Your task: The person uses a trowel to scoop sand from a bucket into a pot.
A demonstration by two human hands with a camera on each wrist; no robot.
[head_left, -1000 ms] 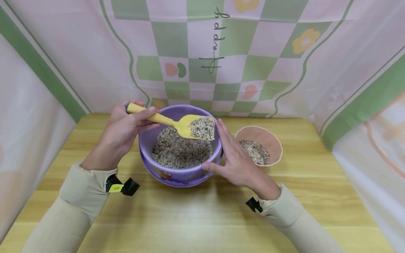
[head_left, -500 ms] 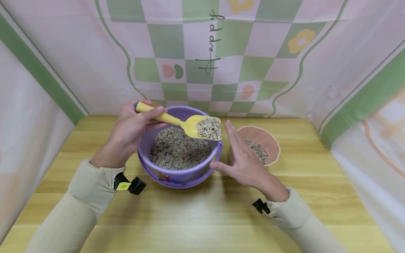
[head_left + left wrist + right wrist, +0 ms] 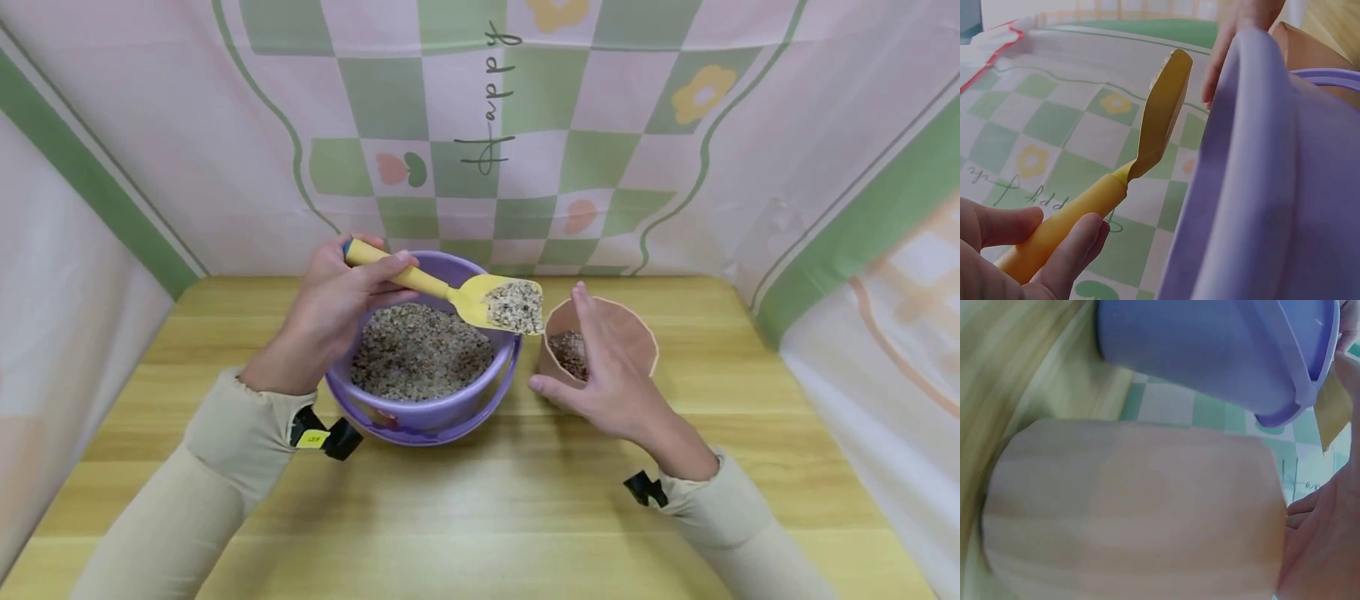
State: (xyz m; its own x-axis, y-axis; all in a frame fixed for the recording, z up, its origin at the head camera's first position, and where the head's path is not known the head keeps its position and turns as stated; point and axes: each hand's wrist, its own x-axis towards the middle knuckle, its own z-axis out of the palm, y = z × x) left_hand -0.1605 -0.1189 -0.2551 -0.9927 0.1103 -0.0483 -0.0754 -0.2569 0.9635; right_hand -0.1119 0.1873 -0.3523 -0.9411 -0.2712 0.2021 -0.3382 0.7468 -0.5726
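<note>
My left hand (image 3: 336, 304) grips the yellow handle of a small toy shovel (image 3: 468, 302), thumb along the top. Speckled grit (image 3: 516, 305) lies heaped on its blade, which reaches past the right rim of a purple bucket (image 3: 420, 408). More of the same grit (image 3: 420, 354) fills part of that bucket. My right hand (image 3: 618, 379), fingers extended and thumb apart, is over the near side of a peach-coloured pot (image 3: 637, 329), holding nothing. Some grit shows inside the pot. In the right wrist view the pot's side (image 3: 1135, 506) stands close below the palm.
Both containers stand on a wooden table (image 3: 465, 517) near its back edge. The bucket's purple carrying handle (image 3: 442, 437) hangs down around its front. A checked cloth (image 3: 525, 108) rises behind the table, with more cloth at the sides.
My left hand has carried the loaded shovel rightward, from over the bucket to its right rim. My right hand has left the bucket's rim and moved right, over the pot.
</note>
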